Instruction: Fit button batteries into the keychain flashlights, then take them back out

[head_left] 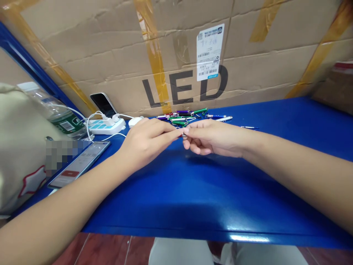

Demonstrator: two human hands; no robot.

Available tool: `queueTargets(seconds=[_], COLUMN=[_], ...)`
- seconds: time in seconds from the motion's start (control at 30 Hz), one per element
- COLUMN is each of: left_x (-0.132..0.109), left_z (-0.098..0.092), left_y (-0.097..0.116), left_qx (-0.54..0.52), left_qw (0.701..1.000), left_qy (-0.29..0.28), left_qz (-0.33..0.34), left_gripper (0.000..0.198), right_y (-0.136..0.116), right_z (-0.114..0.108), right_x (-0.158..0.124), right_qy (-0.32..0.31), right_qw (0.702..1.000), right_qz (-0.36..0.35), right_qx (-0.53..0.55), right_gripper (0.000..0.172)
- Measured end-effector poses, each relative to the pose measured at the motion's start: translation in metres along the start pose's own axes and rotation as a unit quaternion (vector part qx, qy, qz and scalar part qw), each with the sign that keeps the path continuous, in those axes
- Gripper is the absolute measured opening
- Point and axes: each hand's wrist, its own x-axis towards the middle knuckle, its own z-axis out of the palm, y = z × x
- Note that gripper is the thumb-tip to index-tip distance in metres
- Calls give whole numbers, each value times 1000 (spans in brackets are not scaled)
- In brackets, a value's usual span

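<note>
My left hand (149,141) and my right hand (213,138) meet above the middle of the blue table. Between their fingertips is a small red and silver pen (184,135), mostly hidden by the fingers. My left fingers reach nearly straight to its red part, while my right thumb and index finger pinch the silver part. Just behind the hands lies a loose pile of pens, among them a green pen (200,111) and a purple pen (182,112). To the right of the pile are a blue pen (216,116), a white pen (224,119) and another blue pen (249,127).
A large cardboard box (110,59) stands along the back of the blue table (179,191). On the left are a power strip (100,127) with cables, a propped-up phone (103,103), a lying smartphone (79,165), a plastic bottle (62,123) and a beige cloth item (19,136).
</note>
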Motion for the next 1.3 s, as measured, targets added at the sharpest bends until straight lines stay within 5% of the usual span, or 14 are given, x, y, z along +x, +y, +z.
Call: queueTargets(seconds=[0.13, 0.33, 0.4, 0.5, 0.57, 0.63, 0.73, 0.9, 1.3], left_x=[4, 6, 5, 3, 1, 1, 3, 5, 1], left_z=[2, 8, 9, 9, 7, 5, 4, 8, 19], left_y=[4, 5, 5, 6, 7, 7, 7, 4, 7], left_qx=[-116, -215, -218, -180, -125, -69, -69, -162, -208], left_qw=[989, 951, 951, 967, 984, 994, 993, 963, 952], left_qy=[-18, -29, -30, -18, -2, 9, -3, -36, -50], left_qz=[-84, -219, -218, -177, -125, -80, -97, -213, -221], left_gripper=[22, 18, 18, 18, 20, 22, 22, 18, 19], right_y=[3, 4, 4, 1, -1, -3, -4, 0, 7], right_z=[1, -2, -2, 3, 9, 13, 15, 6, -2], right_x=[1, -3, -4, -4, -2, -1, 0, 1, 8], right_qy=[60, 133, 131, 133, 117, 78, 31, 73, 51], right_qw=[981, 804, 787, 858, 942, 990, 999, 992, 992], right_qz=[-92, -231, -234, -191, -116, -40, 4, -34, -11], right_qx=[-160, -531, -556, -458, -292, -109, 14, -98, -116], right_gripper=[35, 31, 29, 30, 32, 34, 39, 41, 29])
